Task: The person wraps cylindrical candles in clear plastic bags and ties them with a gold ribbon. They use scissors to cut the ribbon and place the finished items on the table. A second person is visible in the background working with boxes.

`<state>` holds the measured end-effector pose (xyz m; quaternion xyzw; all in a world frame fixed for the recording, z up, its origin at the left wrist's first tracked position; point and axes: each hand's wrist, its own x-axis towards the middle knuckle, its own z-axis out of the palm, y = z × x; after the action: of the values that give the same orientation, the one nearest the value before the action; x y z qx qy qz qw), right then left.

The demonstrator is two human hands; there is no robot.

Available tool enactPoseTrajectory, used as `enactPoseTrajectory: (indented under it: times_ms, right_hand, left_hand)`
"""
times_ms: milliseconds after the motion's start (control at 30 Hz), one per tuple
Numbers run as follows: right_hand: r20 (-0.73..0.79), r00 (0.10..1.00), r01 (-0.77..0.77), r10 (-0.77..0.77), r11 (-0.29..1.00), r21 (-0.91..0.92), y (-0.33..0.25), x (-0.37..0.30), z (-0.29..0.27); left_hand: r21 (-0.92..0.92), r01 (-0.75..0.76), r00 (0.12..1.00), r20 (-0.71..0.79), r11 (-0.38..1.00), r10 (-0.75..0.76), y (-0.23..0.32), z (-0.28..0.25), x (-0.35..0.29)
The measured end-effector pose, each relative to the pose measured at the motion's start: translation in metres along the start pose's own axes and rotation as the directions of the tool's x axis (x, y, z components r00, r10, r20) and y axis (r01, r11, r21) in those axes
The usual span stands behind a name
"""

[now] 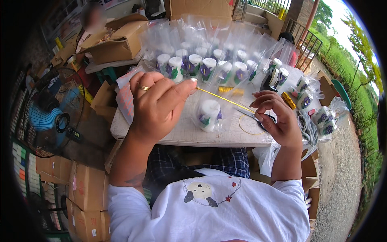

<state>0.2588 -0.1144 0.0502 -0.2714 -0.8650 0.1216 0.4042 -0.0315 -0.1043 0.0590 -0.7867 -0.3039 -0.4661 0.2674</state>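
A gold cord (219, 97) stretches between my two hands above the table. My left hand (155, 103) is closed, pinching one end between thumb and fingers. With thumb and forefinger, my right hand (277, 117) pinches the cord farther along, and a loop of it hangs down onto the table. Below the cord stands a white candle-like cylinder (209, 113) with purple and green flower decoration, inside a clear plastic bag. Scissors (271, 122) with dark handles lie partly under my right hand. Just beyond the cord rests a spool of gold cord (231, 90).
Many similar bagged cylinders (209, 66) crowd the far half of the white table (181, 138). Another gold spool (288, 101) and a grey cloth (308, 127) are at the right. A fan (52, 117) and cardboard boxes (86, 197) stand left; a person (92, 20) is beyond.
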Motion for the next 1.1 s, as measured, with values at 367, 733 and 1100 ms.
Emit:
enactPoseTrajectory:
  times_ms: [367, 733, 1100]
  right_hand:
    - [0.082, 0.991, -0.094, 0.107, 0.985, -0.143, 0.003, -0.032, 0.059]
    - [-0.213, 0.958, -0.266, 0.191, 0.872, -0.412, 0.019, -0.032, 0.062]
    - [0.042, 0.691, -0.603, 0.721, 0.544, 0.583, 0.095, -0.003, 0.07]
  left_hand:
    - [-0.875, 0.454, 0.57, 0.43, -0.167, -0.7, -0.005, 0.042, -0.084]
    - [-0.653, 0.479, 0.278, 0.747, -0.587, -0.604, -0.02, 0.096, -0.08]
    - [-0.568, 0.554, 0.209, 0.802, -0.608, -0.559, -0.018, 0.135, -0.072]
